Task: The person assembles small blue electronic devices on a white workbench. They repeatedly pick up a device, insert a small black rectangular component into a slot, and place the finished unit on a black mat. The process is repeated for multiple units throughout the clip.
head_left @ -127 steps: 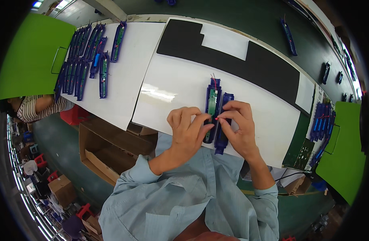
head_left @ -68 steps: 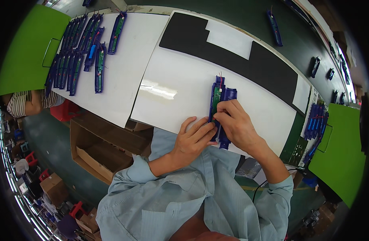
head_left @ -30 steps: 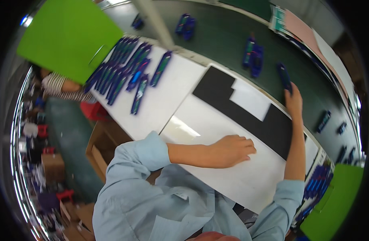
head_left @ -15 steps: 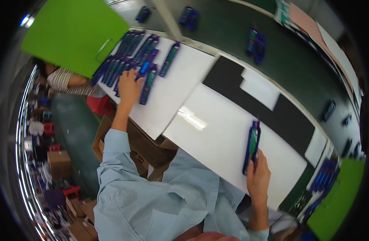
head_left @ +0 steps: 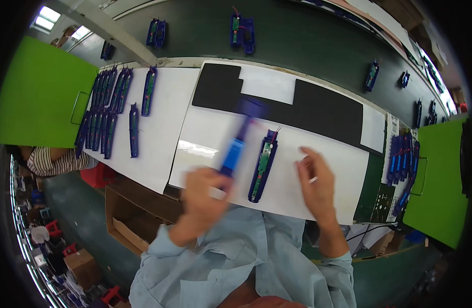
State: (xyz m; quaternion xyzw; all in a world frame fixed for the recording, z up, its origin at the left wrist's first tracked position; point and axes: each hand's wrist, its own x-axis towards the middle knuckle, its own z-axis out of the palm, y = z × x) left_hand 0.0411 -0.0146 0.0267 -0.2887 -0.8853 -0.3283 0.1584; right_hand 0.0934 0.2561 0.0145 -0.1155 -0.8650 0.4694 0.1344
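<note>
"What are the hands doing?"

"They're apart. The left hand point(head_left: 202, 197) is blurred, but it looks closed around the lower end of a long case point(head_left: 234, 153) with a bright blue middle, tilted above the table point(head_left: 292, 197). The right hand point(head_left: 319, 187) has its fingers parted and loosely bent. A small white bit shows among them; I can't tell what it is, or whether it's held."

"And between them?"

"An open case point(head_left: 269, 165) lies on the table, touched by neither hand. A green board point(head_left: 264, 161) sits inside, and thin wires point(head_left: 275, 131) stick out at the far end."

"How far along would you say?"

"Partway, I'd judge. The board is already in its case, but the two cases are apart, the wires loose, and the long case not yet set down. I can't make out any wire joining them."

"Farther out?"

"A black mat point(head_left: 328, 110) behind the open case, rows of cases point(head_left: 110, 136) with boards showing at left, and a stack of cases point(head_left: 401, 159) at right. More cases lie on the green belt point(head_left: 307, 46) beyond. Far left, someone's striped sleeve point(head_left: 48, 159)."
</note>
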